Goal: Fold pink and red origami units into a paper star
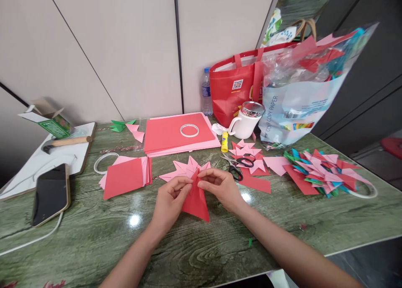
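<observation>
A sheet of red paper (197, 202), partly folded, is pinched near its upper end between both hands. My left hand (171, 198) has its thumb and fingers closed on the left side of the fold. On the right side, my right hand (221, 189) grips the same paper with thumb and fingertips. Just behind the hands lies a pink folded-paper piece (180, 169) with pointed tips, partly hidden by them. To the right are black-handled scissors (240, 162), resting by red and pink folded pieces (246, 147).
A stack of red and pink squares (124, 177) lies left, beside a phone (52, 193). Larger red sheets (163, 133) carry a tape roll (189, 131). A glue stick (224, 142), white mug (246, 122), red bag (226, 86) and colourful paper pile (328, 170) stand or lie right.
</observation>
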Action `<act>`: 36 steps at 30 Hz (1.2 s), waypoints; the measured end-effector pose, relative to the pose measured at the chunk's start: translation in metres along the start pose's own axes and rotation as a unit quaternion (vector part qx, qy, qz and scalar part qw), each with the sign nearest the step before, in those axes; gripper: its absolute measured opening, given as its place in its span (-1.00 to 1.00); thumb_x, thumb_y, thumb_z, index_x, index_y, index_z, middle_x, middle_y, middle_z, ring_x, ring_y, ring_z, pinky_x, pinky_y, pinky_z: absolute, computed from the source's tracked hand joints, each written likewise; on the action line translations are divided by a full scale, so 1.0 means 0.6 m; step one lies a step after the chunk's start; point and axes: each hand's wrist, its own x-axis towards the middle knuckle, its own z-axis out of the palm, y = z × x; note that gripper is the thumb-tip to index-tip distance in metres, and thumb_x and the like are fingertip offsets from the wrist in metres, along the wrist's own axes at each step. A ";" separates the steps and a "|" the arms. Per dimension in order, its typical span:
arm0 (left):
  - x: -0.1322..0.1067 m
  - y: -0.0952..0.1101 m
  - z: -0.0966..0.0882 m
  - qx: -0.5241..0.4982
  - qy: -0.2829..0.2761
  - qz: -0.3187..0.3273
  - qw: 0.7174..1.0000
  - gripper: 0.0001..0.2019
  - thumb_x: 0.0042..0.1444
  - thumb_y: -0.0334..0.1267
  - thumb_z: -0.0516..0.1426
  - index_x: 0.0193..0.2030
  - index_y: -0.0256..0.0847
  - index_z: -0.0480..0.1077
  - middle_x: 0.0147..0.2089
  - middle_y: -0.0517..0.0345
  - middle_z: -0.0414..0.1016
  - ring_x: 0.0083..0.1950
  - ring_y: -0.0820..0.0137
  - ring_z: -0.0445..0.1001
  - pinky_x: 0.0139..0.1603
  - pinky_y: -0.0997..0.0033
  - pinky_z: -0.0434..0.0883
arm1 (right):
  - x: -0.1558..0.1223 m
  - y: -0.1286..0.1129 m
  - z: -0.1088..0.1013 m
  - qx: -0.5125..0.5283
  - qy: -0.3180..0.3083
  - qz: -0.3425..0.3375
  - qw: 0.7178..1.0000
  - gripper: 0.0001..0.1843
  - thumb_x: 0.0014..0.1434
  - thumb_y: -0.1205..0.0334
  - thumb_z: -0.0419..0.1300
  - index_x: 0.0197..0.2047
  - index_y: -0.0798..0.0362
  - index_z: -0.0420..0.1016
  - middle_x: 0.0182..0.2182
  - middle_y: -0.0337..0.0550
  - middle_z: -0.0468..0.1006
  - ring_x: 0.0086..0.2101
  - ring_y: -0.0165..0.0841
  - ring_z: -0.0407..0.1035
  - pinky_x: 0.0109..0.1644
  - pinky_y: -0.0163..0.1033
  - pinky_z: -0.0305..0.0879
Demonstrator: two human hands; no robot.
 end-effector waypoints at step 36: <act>0.004 0.014 -0.014 -0.052 -0.093 -0.089 0.990 -0.74 -0.10 -0.24 0.26 -0.26 -0.30 0.43 -0.41 0.14 0.53 -0.38 0.48 0.44 -0.34 0.55 0.31 | -0.007 -0.002 -0.003 -0.126 -0.050 -0.108 0.985 -0.84 -0.16 0.19 0.39 -0.43 0.00 0.57 -0.44 -0.19 0.47 -0.40 -0.37 0.34 -0.36 -0.27 0.31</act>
